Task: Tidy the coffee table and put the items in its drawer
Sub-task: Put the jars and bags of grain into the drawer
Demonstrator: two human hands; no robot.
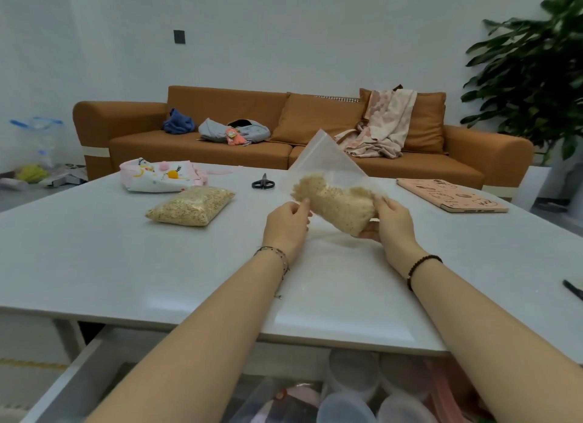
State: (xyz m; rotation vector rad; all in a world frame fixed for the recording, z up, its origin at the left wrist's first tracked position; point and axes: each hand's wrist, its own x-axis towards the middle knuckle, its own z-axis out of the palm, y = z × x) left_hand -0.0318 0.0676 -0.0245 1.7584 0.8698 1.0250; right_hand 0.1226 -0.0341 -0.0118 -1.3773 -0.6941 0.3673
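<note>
While both hands hold the clear grain bag (pixel 334 201) just above the table (pixel 126 258) — left hand (pixel 285 223) w/ fingers (pixel 303 202) pinching its left edge, right hand (pixel 394 223) curled round the full end — the person should prob. press air out & check the seal, then lower it flat into the open drawer (pixel 69 378) below, beside the tubs (pixel 353 372), w/o spilling.

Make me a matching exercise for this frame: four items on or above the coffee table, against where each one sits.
Things:
1. scissors
2. pink tablet case
3. grain bag
4. clear zip bag

Places:
A. held between left hand and right hand
B. right side of the coffee table
C. lying flat, left of the hands
D. middle, near the far edge

Pairs: 1-D, 2-B, 3-C, 4-A
</note>
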